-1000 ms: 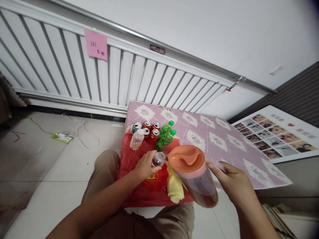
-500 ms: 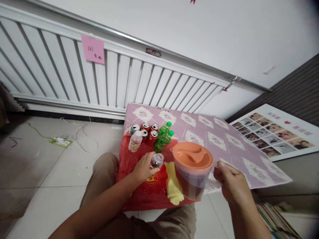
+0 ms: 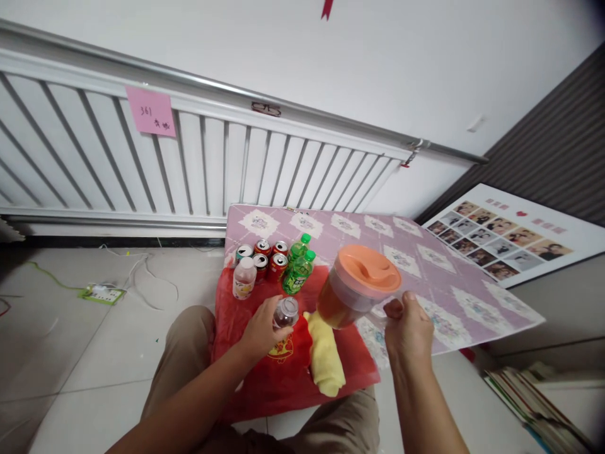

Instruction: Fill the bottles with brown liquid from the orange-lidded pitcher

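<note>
My left hand (image 3: 259,329) is wrapped round a clear bottle (image 3: 286,310) over the red cloth (image 3: 236,372). In my right hand (image 3: 410,325) is the handle of a clear pitcher (image 3: 347,296) with an orange lid (image 3: 371,267). The pitcher is tilted, holds brown liquid and hangs right of the bottle, apart from it. A rolled yellow towel (image 3: 326,359) lies between my hands. Behind the bottle stand several open cans (image 3: 278,266), two green bottles (image 3: 299,272) and a pale bottle with a white cap (image 3: 244,279).
A purple patterned cover (image 3: 331,230) spreads over the table behind and to the right. Beyond it is a white radiator (image 3: 212,157) with a pink note (image 3: 151,112). A photo board (image 3: 505,239) leans at the right. A power strip (image 3: 101,294) lies on the floor at left.
The pitcher has gone from nearly upright to tilted leftward and has been raised, with my right hand still on its handle. The view has shifted slightly. My left hand keeps the clear bottle.
</note>
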A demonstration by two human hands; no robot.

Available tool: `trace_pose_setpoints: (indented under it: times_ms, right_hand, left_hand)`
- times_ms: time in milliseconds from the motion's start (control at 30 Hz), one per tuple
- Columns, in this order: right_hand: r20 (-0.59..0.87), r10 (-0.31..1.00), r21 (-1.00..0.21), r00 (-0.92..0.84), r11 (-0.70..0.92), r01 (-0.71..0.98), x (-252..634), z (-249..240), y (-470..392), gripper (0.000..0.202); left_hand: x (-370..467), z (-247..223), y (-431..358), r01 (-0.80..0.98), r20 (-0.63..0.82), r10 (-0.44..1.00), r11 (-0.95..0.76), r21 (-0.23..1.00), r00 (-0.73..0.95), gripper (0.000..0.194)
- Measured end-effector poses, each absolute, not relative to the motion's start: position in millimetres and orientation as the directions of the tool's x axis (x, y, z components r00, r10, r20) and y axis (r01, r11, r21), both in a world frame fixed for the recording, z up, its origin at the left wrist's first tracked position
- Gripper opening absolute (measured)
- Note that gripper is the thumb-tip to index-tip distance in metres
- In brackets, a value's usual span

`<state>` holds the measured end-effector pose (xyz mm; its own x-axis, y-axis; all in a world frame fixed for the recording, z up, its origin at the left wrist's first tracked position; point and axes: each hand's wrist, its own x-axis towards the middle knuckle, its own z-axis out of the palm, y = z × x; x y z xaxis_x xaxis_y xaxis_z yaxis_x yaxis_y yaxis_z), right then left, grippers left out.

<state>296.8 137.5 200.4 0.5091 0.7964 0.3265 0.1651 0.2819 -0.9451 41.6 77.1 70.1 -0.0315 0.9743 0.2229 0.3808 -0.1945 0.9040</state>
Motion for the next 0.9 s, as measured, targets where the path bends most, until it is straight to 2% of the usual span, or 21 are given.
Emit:
trace_pose_setpoints:
  times_ms: [333, 900]
  right_hand:
    - [0.276, 0.743, -0.956, 0.609, 0.277, 0.096, 284.1, 153.4, 173.4, 0.043]
    - [0.156, 0.805, -0.987, 0.573, 0.150, 0.059, 294.1, 89.2, 182.6, 0.040]
  left_hand:
    - [42.6, 66.1, 77.9, 0.375, 0.216, 0.976, -0.199, 0.905, -0.003, 0.070]
    - [44.8, 55.7, 79.4, 0.390, 0.180, 0.983, -0.153, 0.908, -0.032, 0.073]
